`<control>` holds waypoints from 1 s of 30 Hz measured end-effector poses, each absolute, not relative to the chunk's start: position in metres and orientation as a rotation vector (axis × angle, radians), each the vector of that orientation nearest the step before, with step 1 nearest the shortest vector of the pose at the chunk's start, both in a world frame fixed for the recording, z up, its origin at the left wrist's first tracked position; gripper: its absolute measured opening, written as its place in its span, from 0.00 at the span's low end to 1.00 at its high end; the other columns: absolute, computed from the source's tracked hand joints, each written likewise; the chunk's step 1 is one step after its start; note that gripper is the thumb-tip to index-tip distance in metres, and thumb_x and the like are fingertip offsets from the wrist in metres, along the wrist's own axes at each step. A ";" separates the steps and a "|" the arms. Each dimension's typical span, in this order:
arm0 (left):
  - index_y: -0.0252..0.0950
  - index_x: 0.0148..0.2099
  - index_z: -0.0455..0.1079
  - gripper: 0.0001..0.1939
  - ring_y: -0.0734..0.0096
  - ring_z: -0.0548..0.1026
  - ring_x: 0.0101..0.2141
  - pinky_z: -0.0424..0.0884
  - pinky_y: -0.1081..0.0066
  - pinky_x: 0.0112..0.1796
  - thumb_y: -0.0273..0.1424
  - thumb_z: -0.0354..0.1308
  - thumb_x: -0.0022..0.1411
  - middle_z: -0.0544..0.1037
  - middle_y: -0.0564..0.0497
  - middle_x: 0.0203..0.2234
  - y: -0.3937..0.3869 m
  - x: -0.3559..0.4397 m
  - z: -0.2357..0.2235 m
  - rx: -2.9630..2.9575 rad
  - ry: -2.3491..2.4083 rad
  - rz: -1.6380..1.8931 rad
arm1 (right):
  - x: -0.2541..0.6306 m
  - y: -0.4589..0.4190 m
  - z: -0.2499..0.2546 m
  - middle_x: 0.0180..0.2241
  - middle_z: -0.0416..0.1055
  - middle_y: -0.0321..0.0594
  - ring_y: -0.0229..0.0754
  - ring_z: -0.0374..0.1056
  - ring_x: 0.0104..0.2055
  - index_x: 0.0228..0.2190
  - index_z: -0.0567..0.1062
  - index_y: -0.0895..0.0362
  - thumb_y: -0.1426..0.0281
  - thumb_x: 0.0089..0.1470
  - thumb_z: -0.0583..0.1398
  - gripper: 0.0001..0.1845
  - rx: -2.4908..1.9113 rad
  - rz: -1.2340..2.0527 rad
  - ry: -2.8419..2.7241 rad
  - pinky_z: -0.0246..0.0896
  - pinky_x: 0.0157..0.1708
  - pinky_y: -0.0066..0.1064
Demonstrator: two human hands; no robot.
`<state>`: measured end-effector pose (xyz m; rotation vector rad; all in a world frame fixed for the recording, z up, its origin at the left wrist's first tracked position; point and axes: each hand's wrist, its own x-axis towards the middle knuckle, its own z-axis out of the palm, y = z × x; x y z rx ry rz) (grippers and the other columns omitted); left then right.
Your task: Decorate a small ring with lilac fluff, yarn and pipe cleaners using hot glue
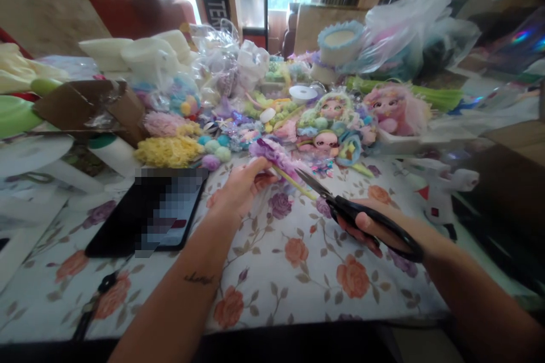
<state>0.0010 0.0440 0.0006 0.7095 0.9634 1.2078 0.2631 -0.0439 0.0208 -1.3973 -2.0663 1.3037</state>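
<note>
Between the fingers and thumb of my left hand (pixel 249 181) is a purple ruffled trim (pixel 276 156), bunched up over the table. A thin yellow-green strip (pixel 298 186) runs from it toward the right. My right hand (pixel 366 229) grips black-handled scissors (pixel 377 221), with fingers around the handles. The scissor blades (pixel 313 182) point left toward the trim and lie close above the strip's far end. Whether the blades touch the strip I cannot tell. Both hands are above the flowered tablecloth (pixel 272 261).
A tablet or large phone (pixel 117 215) lies left of my left forearm. Behind the hands are pompoms (pixel 222 153), yellow ruffled trim (pixel 168 151), doll-faced pieces (pixel 326 144) and a ribbon spool (pixel 302 93). A cardboard box (pixel 87 108) and thread cone (pixel 113 153) stand left.
</note>
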 end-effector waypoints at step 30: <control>0.32 0.26 0.74 0.09 0.71 0.74 0.32 0.75 0.70 0.37 0.32 0.68 0.47 0.77 0.48 0.28 0.034 0.012 0.002 0.802 1.000 1.132 | 0.236 -0.035 0.019 0.20 0.60 0.31 0.35 0.56 0.20 0.29 0.68 0.54 0.42 0.59 0.52 0.28 -1.432 1.384 -2.007 0.53 0.20 0.30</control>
